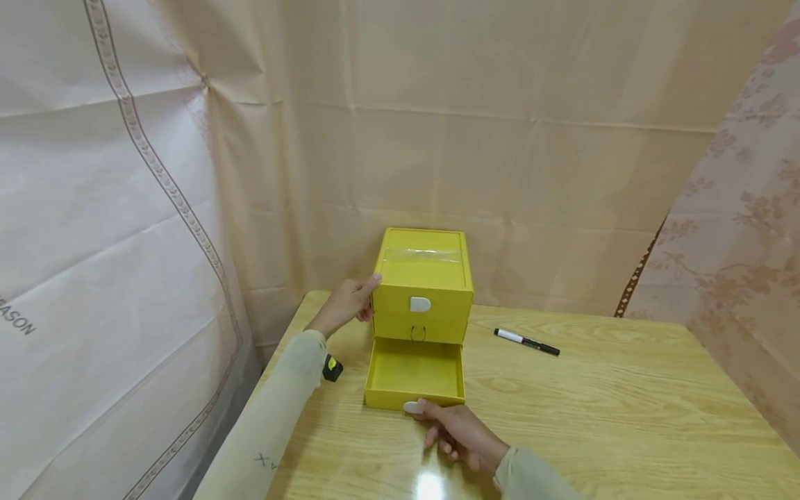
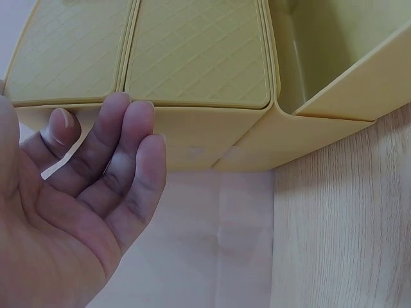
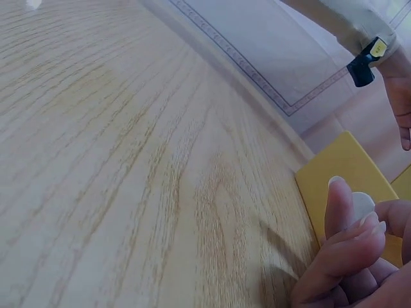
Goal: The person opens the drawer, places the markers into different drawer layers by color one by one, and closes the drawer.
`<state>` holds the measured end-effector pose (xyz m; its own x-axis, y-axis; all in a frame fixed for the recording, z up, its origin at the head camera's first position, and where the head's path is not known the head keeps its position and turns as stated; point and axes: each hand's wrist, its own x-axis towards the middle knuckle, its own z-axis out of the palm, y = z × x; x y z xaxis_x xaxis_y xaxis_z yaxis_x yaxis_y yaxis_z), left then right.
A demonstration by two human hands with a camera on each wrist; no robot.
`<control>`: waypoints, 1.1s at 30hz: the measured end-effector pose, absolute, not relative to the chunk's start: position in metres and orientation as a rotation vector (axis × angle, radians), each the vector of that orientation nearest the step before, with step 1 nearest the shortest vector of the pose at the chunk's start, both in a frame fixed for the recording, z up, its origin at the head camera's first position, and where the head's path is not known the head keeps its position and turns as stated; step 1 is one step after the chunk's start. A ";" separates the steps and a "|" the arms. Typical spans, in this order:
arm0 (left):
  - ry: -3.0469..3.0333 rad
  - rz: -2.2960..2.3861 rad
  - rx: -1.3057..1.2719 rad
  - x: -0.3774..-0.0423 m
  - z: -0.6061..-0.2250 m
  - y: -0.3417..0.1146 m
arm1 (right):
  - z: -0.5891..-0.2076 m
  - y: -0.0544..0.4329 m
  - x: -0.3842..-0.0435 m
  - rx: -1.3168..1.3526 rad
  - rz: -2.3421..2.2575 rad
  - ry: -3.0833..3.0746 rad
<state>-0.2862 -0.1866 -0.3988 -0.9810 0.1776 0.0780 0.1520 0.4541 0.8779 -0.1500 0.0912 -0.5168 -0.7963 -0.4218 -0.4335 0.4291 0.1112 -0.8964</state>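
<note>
A yellow drawer box point(image 1: 423, 257) stands at the back of the table, its bottom drawer point(image 1: 415, 371) pulled out with nothing inside. My right hand point(image 1: 459, 434) pinches the white drawer handle point(image 1: 412, 407) at the front of that drawer; in the right wrist view the handle point(image 3: 363, 204) shows between thumb and fingers. At the box's left side, my left hand point(image 1: 350, 302) rests with its thumb at the top front corner. The left wrist view has the left hand's fingertips point(image 2: 138, 119) against the box's side, loosely bent. Both upper drawers point(image 2: 196, 51) are closed.
A black and white marker point(image 1: 527, 342) lies on the wooden table point(image 1: 600, 403) to the right of the box. Behind the table hangs a beige curtain point(image 1: 425, 160), with a pale cloth point(image 1: 112, 243) on the left side.
</note>
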 end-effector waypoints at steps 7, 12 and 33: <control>2.644 1.605 0.295 -0.288 -0.397 -0.186 | -0.518 0.092 -0.150 -0.020 -1.752 1.788; 2.637 1.619 0.303 -0.286 -0.396 -0.184 | -0.517 0.095 -0.150 -0.064 -1.719 1.822; 2.646 1.619 0.295 -0.284 -0.396 -0.186 | -0.490 0.132 -0.156 -0.421 -1.600 1.617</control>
<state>-0.2835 -0.1857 -0.3963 -0.9818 0.1742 0.0762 0.1472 0.4424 0.8847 -0.1563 0.1316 -0.4901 -0.6207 -0.7228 -0.3038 0.2959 0.1428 -0.9445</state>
